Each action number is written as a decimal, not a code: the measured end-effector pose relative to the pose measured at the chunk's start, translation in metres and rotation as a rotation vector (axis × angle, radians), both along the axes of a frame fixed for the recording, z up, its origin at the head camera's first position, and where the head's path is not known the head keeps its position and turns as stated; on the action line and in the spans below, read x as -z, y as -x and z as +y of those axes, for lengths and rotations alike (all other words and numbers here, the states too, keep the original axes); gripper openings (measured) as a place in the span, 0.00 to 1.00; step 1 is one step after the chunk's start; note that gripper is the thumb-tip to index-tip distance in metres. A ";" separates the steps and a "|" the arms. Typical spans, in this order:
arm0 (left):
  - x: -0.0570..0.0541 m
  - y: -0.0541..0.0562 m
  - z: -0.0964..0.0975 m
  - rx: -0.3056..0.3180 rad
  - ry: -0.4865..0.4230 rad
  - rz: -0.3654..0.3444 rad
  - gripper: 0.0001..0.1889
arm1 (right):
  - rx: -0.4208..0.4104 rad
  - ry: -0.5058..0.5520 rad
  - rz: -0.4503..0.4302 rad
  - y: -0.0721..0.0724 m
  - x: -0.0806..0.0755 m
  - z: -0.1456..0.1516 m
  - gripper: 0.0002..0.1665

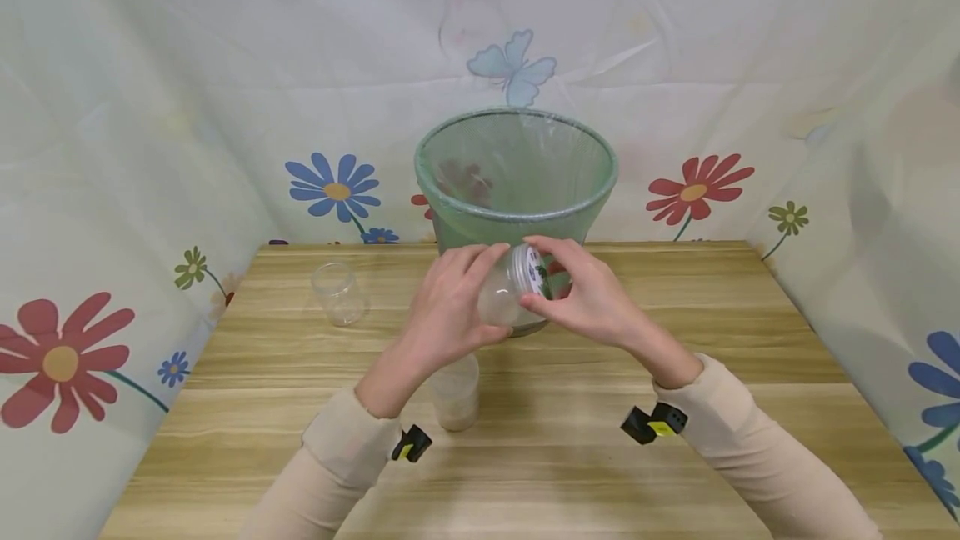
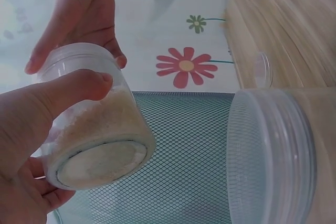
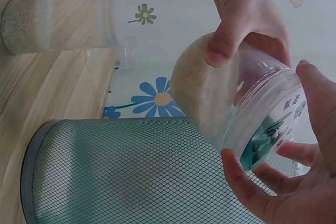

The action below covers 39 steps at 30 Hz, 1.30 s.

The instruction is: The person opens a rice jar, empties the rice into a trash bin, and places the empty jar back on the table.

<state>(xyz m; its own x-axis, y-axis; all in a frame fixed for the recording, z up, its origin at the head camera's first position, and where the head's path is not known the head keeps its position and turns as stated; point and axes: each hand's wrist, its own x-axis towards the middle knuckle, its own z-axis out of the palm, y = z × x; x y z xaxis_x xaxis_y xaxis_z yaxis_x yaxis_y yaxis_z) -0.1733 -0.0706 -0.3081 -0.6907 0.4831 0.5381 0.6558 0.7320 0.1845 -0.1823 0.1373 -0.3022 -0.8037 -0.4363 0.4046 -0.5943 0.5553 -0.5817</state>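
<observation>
My left hand (image 1: 453, 298) grips a clear jar (image 2: 113, 119) by its side, thumb across the body. The jar is tilted, its mouth end toward my right hand, with pale rice-like grains inside. At that end my right hand (image 1: 588, 286) holds the lid (image 3: 270, 127) by its edge between thumb and fingers. Printed text and green leaves mark the lid's face. Both hands are in front of a green mesh basket (image 1: 517, 213). Below my left hand, a second clear jar (image 1: 455, 398) stands upright with similar grains in its lower part.
An open clear jar (image 1: 340, 297) without visible contents stands at the left of the wooden table (image 1: 637, 457). A clear plastic liner covers the basket's rim. In the left wrist view a small clear disc (image 2: 263, 70) is on the table. Flower-printed sheeting (image 1: 337, 48) surrounds the table's back and sides.
</observation>
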 end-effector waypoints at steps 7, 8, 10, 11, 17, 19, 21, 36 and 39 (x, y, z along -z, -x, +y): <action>0.000 0.000 0.000 0.004 0.016 0.029 0.48 | -0.020 0.015 0.029 -0.001 0.004 0.000 0.40; 0.000 0.000 -0.001 0.006 0.014 0.027 0.48 | -0.022 0.010 0.036 -0.001 0.005 0.000 0.41; 0.001 0.000 -0.001 0.011 0.011 0.020 0.48 | -0.028 -0.001 0.054 -0.001 0.004 0.000 0.41; 0.001 0.000 -0.001 0.013 0.008 0.017 0.48 | -0.030 -0.008 0.062 -0.001 0.004 0.000 0.42; 0.000 0.000 -0.002 0.016 0.019 0.013 0.49 | -0.062 -0.007 0.061 -0.002 0.003 0.000 0.43; 0.000 0.000 -0.002 0.016 0.026 0.008 0.49 | -0.092 -0.004 0.053 -0.003 0.003 0.002 0.43; 0.000 -0.001 -0.002 0.014 0.030 0.002 0.49 | -0.126 -0.008 0.057 -0.003 0.004 0.003 0.44; 0.007 -0.001 -0.006 0.035 0.020 0.025 0.49 | -0.262 -0.031 0.144 -0.002 0.011 0.004 0.46; 0.009 0.001 -0.007 0.034 0.017 0.025 0.49 | -0.277 -0.026 0.164 -0.001 0.013 0.004 0.47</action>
<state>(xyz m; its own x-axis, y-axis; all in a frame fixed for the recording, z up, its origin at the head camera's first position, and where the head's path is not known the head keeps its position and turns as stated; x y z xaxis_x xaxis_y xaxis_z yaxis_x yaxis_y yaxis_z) -0.1741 -0.0772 -0.3168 -0.6603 0.5155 0.5461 0.6847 0.7120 0.1557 -0.1817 0.1410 -0.3153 -0.5778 -0.6412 0.5051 -0.8097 0.3724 -0.4536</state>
